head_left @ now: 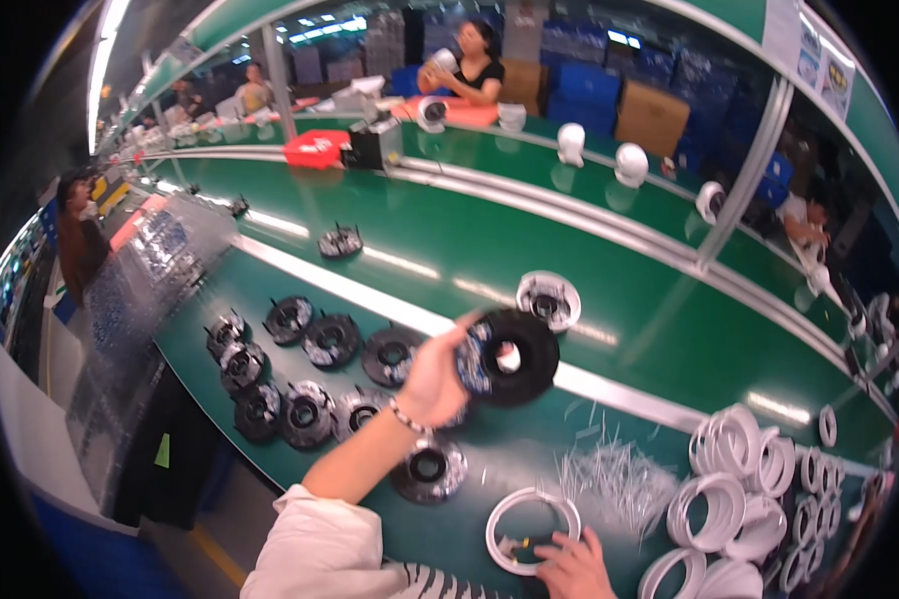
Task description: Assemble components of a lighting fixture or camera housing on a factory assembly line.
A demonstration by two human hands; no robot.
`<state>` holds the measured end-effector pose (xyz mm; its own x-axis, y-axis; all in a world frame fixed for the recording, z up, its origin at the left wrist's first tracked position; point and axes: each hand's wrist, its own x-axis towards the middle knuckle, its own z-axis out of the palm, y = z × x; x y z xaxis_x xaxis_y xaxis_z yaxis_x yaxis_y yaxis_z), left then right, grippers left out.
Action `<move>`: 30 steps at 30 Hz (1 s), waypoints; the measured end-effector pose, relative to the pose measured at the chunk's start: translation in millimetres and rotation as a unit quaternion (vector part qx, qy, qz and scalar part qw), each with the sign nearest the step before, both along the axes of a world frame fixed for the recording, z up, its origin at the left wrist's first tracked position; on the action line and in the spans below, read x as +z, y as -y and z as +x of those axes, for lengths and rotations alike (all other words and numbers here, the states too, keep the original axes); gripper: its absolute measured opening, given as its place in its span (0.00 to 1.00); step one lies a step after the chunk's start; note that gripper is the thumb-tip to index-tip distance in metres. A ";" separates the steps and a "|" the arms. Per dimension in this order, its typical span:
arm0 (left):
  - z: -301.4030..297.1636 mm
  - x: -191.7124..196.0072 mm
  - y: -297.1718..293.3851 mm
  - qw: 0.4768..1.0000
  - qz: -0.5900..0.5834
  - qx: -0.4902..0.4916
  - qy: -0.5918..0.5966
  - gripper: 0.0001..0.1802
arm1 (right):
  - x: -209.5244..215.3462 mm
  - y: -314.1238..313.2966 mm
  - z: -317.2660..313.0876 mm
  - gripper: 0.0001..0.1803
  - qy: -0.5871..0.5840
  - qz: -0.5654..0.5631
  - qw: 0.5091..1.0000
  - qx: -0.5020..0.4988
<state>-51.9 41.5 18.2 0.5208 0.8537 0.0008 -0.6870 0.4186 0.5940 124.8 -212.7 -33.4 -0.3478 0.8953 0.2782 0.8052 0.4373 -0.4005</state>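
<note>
Head view: your left hand point(435, 379) is raised above the green bench point(529, 439), forearm angled up from your white sleeve point(320, 549), fingers pinching a black disc point(509, 356) by its edge, held tilted in the air. Your right hand point(572, 566) rests low, fingertips gripping a white ring point(529, 499) lying flat on the bench beside stacked rings point(739, 489).
</note>
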 end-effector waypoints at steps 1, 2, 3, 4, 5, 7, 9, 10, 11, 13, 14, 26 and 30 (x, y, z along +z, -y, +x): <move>-2.7 2.6 -4.4 0.999 0.032 -0.003 0.038 0.26 | 5.8 -3.3 1.7 0.04 0.017 -0.014 1.000 -0.001; -2.6 3.5 -2.7 0.997 0.064 0.008 0.043 0.29 | 5.8 0.5 4.4 0.05 0.041 -0.038 0.998 -0.008; -2.2 1.4 -2.7 0.995 0.085 0.008 0.044 0.29 | 5.7 -0.7 7.2 0.07 0.067 -0.054 0.996 -0.011; -1.5 -0.6 -3.3 0.993 0.107 0.007 0.046 0.30 | 8.0 -1.2 5.7 0.12 0.047 -0.062 0.996 -0.040; -0.8 -3.2 -3.2 0.992 0.109 -0.013 0.062 0.30 | 10.7 -0.9 3.7 0.18 0.028 -0.067 0.995 -0.069; 4.4 -3.9 -1.0 0.994 0.072 -0.022 0.073 0.30 | 12.0 -3.9 -1.3 0.39 0.011 -0.080 0.990 -0.115; 11.2 -5.9 -0.2 0.999 0.031 -0.016 0.041 0.25 | 17.7 -9.6 -15.5 0.53 0.015 -0.122 0.975 -0.185; 15.8 -7.6 -0.2 0.999 0.021 -0.021 0.036 0.23 | 22.6 -18.9 -23.5 0.48 0.028 -0.119 0.968 -0.218; 15.3 -9.5 1.8 1.000 0.014 0.017 0.005 0.20 | 25.1 -25.5 -29.7 0.45 0.037 -0.118 0.962 -0.242; 11.1 -15.9 4.8 0.999 0.038 0.029 0.001 0.19 | -6.8 -26.9 -31.7 0.57 0.017 -0.162 0.963 -0.216; 13.8 -13.0 7.7 0.999 0.030 0.044 0.010 0.19 | -7.3 -30.3 -34.0 0.58 0.034 -0.173 0.959 -0.222; 16.1 -21.0 7.6 0.994 0.027 0.107 0.029 0.31 | 11.9 -31.4 -43.2 0.59 -0.064 -0.156 0.945 -0.281; 25.4 -24.1 16.4 0.997 0.014 0.053 0.054 0.32 | -1.2 -41.6 -33.2 0.63 -0.307 0.021 0.911 -0.275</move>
<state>-26.5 25.1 -5.9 0.4227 0.9030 0.0771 -0.7872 0.3237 0.5248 91.5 -171.1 -34.6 0.3830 0.8714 0.3065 0.5362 0.0604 -0.8419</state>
